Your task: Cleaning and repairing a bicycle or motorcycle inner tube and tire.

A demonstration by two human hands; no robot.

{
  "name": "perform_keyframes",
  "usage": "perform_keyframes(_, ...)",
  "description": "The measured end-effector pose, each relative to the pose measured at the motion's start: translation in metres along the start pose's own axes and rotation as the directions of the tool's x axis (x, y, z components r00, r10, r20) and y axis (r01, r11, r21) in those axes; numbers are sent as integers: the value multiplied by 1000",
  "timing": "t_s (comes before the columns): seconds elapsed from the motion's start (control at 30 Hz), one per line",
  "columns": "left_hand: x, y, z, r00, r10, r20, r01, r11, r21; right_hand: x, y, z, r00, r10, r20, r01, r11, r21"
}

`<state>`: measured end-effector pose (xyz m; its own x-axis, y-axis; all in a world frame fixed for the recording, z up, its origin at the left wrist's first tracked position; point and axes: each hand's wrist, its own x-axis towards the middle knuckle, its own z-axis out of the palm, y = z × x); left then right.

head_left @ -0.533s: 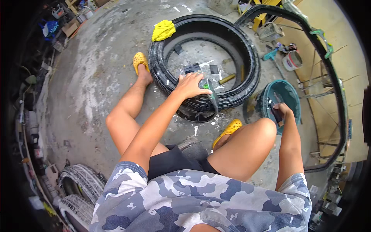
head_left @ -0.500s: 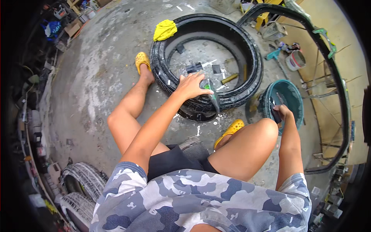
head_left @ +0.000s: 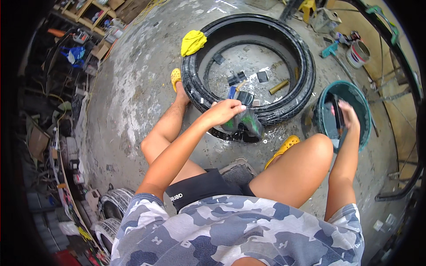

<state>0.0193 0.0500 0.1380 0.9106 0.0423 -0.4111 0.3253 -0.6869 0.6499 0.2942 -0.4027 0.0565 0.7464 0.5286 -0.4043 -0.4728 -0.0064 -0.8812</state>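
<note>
Between my knees, at the near edge of a big black tyre (head_left: 195,80), a dark, glossy, curved piece with green marks (head_left: 249,126) leans against the rubber. My left hand (head_left: 224,111) has its fingers closed on the upper edge of that piece; its exact kind is not clear. Over to the right, my right hand (head_left: 349,116) is inside the mouth of a teal bucket (head_left: 367,128). Its fingers hold a dark, flat, narrow strip (head_left: 339,116) upright above the grey water; the fingertips are partly blurred. A yellow cloth (head_left: 193,43) drapes over the tyre's far left rim.
Within the tyre ring lie dark square pads (head_left: 262,77) and a brownish tube (head_left: 278,87). A teal-headed tool (head_left: 329,50) and a white pail (head_left: 357,54) stand beyond the bucket. A black frame (head_left: 410,177) curves along the right. White-smeared tyres (head_left: 116,204) sit at lower left.
The view has shifted left. My left hand has gone from spread over the dark curved piece to gripping its edge, and the piece has turned to show more surface. The right hand's strip now stands upright.
</note>
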Motion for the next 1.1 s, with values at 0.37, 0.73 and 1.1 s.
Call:
perform_keyframes(0.37, 71, 7, 4, 989, -19, -149, 44, 985, 165, 18, -60, 321, 865, 292, 407, 434, -29, -901)
perform_keyframes(0.73, 44, 6, 3, 956, 291, -27, -239, 831, 503, -10, -69, 50, 976, 217, -21, -176, 726, -664)
perform_keyframes(1.1, 8, -7, 13, 981, 115, -156, -40, 907, 418, 70, 154, -132, 723, 674, -156, -691, 703, -167)
